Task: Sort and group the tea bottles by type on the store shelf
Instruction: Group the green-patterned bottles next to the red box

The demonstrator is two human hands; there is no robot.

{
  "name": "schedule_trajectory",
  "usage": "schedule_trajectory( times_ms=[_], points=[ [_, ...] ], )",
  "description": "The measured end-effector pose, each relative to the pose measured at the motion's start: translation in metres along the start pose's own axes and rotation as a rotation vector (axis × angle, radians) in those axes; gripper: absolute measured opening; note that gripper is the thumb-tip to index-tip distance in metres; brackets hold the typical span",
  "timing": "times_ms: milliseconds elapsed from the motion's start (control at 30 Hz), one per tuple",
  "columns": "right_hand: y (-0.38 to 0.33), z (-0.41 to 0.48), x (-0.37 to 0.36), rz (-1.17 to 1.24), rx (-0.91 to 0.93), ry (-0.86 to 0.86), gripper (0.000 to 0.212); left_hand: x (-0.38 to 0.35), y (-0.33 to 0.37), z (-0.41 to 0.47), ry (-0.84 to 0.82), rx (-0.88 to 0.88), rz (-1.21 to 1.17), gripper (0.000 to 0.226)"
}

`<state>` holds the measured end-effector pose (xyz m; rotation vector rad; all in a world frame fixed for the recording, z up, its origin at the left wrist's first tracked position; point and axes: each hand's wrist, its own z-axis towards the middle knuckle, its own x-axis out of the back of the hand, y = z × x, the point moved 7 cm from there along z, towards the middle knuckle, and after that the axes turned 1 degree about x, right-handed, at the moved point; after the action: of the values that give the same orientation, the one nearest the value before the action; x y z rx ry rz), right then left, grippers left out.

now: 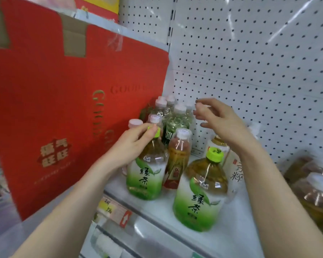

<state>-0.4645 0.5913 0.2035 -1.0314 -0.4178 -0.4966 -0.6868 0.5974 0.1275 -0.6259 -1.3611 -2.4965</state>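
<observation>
Green-tea bottle [145, 174], cap pinched by left hand [136, 140], stands back from shelf edge [153, 218].

Just the one view: a wide-angle camera worn on the head, looking forward and down onto the store shelf [162, 209] from close in, within arm's reach of the tea bottles [145, 175]. It faces the pegboard back panel [250, 62] at a slant, and a red carton [54, 90] fills the left side.
</observation>
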Motion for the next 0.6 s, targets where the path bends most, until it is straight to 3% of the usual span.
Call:
schedule_trajectory(
  times_ms=[233, 333, 500, 600],
  points=[
    [0.026, -0.113, -0.025, 0.116, 0.015, 0.143, 0.031, -0.008, 0.003, -0.023, 0.157, -0.005, 0.075, 0.029],
    [0.041, -0.126, -0.029, 0.222, -0.013, 0.222, 0.041, -0.01, 0.007, -0.032, 0.226, 0.021, 0.072, 0.029],
    [0.06, -0.153, -0.039, 0.227, -0.079, 0.251, 0.065, -0.019, -0.014, -0.063, 0.215, 0.136, -0.095, 0.073],
    [0.076, -0.169, -0.048, 0.258, -0.099, 0.19, 0.093, -0.028, -0.038, -0.082, 0.184, 0.233, -0.151, 0.091]
  ],
)
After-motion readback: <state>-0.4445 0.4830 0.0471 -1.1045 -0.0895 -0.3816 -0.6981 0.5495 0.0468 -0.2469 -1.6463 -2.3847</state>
